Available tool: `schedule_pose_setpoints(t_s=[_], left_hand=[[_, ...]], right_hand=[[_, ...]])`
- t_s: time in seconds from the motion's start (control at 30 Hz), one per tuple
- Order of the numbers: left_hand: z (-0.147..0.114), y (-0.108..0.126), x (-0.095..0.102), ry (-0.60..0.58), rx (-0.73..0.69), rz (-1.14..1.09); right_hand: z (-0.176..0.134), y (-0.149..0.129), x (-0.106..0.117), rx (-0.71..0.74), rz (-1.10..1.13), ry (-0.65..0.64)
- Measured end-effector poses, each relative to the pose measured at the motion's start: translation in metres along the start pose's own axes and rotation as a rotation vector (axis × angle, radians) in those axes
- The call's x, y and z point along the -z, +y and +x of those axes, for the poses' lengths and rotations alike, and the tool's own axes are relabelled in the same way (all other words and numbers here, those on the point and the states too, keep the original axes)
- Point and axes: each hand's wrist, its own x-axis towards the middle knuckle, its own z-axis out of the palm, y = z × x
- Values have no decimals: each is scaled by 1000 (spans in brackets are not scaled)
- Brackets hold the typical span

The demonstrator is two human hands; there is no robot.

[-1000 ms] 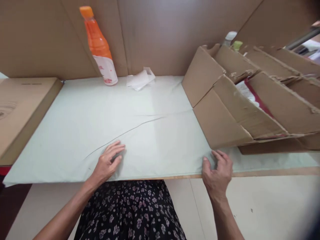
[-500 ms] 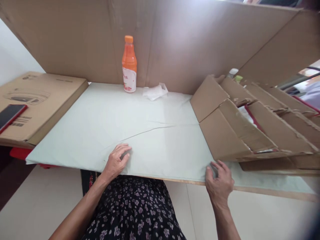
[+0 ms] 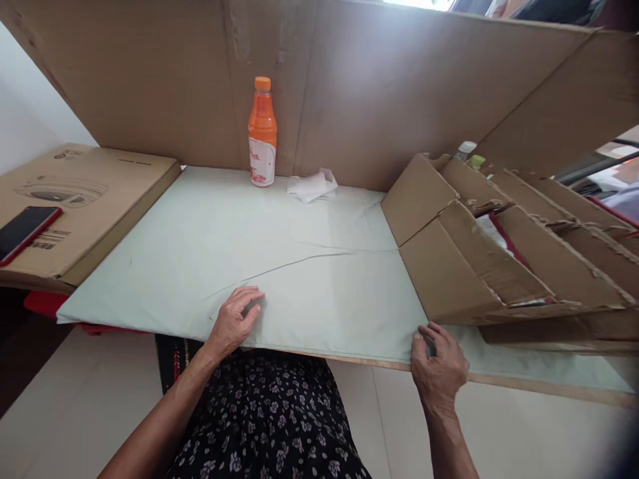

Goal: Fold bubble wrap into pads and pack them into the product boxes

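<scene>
My left hand (image 3: 235,319) rests on the pale green cloth (image 3: 164,266) near the table's front edge, its fingers loosely curved and the thumb apart, holding nothing. Farther right, my right hand (image 3: 439,356) lies at the same edge beside the near corner of a divided cardboard box (image 3: 449,273). Its thumb and fingers are apart with nothing visible between them. Ahead, an orange bottle (image 3: 262,133) with a white label stands upright at the back of the cloth. Just right of it lies a crumpled white tissue (image 3: 313,185).
A tall cardboard panel (image 3: 379,93) closes off the back. At left, a phone (image 3: 27,229) in a red case lies on a flat cardboard carton (image 3: 114,189). Inside the divided box stands a white-capped bottle (image 3: 465,150). A long wrinkle crosses the cloth.
The view has shifted slightly, so the bottle and carton sit a little lower and farther right. Both hands stay in about the same places.
</scene>
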Motion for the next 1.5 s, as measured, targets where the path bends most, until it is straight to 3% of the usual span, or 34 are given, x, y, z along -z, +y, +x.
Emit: schedule_pose_setpoints(t_s=[0.37,0.7,1.07,1.17,1.3,1.4,1.47,1.5], left_hand=[[1,-2,-1,-4,-23,-4],[0,-3,1,-19,-29,-8],[-5,3,5,-71,97,-15],[-6,3,6,-78,135,-36],[-3,4,18,-185,127,-36],[12,7,29,-284,175,-1],[29,12,31,-331,229,9],[40,16,30,-351,243,7]], right_hand=[[0,2,-1,12,-6,6],[1,-3,-3,-65,-3,-22],[-3,-15,7,-93,-47,-67],[3,-25,22,-21,40,-95],[63,-45,83,128,201,-16],[148,-46,128,39,56,138],[207,-34,132,-36,-14,-3],[233,-24,126,-72,-5,-141]])
